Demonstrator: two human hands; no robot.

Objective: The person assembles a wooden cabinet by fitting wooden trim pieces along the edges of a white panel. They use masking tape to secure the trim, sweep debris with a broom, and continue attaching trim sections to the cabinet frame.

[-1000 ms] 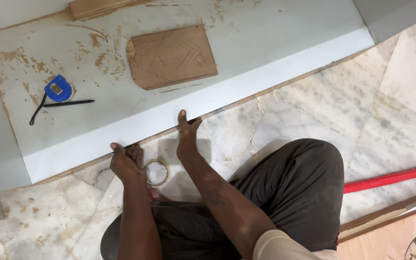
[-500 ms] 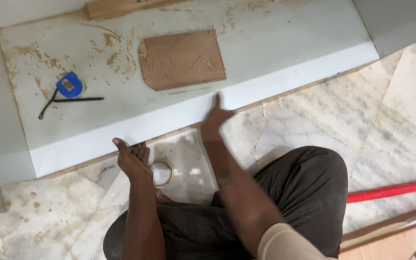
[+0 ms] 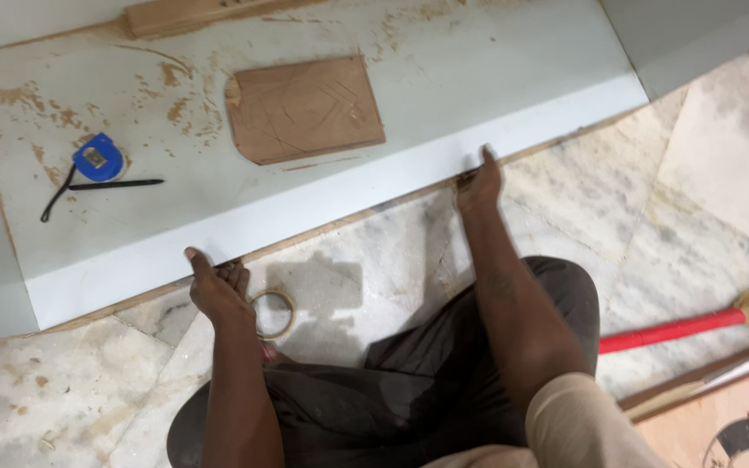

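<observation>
We found the left hand gripping the near edge of a large pale laminated board, its thumb laid over the white front strip and its fingers curled under the lip, so the hand was closed on the board itself. The right hand sat well apart from it, farther along the same edge, with one finger stretched up onto the white strip and the rest tucked below; whether those hidden fingers truly clasped the underside we could not tell, though the hand was plainly pressed to the edge.

The board lay flat on a marble floor, filling the upper part of the view, its face smeared with brownish dust. Just beside the left wrist, on the floor, lay a roll of tape, seen as a thin ring. On the board, between the two hands and farther off, rested a brown plywood piece with pencil lines across it. Toward the left end sat a blue tape measure with a black pencil just beside it. A strip of wood ran along the far edge. To the right, on the floor, lay a broom with a red handle.
</observation>
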